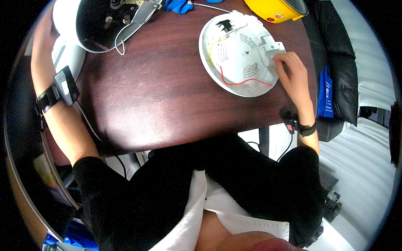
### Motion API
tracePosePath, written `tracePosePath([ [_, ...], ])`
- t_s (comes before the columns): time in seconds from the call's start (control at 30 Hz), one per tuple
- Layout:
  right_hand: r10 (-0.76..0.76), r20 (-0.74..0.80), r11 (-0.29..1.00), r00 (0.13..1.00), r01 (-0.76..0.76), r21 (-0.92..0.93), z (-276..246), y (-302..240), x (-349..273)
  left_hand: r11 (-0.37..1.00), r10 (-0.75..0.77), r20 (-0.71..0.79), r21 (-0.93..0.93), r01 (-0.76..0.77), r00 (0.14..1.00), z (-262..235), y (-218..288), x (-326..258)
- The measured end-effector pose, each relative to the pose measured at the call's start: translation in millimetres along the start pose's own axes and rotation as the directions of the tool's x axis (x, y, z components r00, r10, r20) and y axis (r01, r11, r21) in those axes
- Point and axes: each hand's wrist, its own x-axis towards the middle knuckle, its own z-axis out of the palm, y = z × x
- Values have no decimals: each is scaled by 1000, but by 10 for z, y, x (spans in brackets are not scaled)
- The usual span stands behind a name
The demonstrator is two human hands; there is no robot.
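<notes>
A white round appliance base [238, 54] lies with its inner side up on the right of the table, showing a red wire [238, 83], a yellow wire [210, 52], vent slots and a black socket [225, 26]. My right hand [293, 73] is at its right edge, thumb and fingers pinched closed on the rim next to a raised white block. At the far left, my left hand [44, 31] rests against a white appliance body [69, 58]; its fingers are blurred and hidden behind it. This body lies tipped, its dark inside [100, 29] facing me, with metal parts and a loose white wire.
A yellow pot-shaped container [274, 10] stands at the back right, and blue cloth [179, 6] lies at the back edge. Brown table [159, 83] lies between the two white parts. Right of the table are a black chair [337, 54] and a blue bag [325, 94].
</notes>
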Motion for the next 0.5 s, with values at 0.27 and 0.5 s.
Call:
tracePosePath([
  [0.27,80,-247,997,966,-77,21,47,233,-355,987,23,94,159,-38,995,-10,22,-105],
  [0.5,82,-183,995,980,-70,70,45,185,-325,987,-53,252,162,11,966,33,164,-490],
])
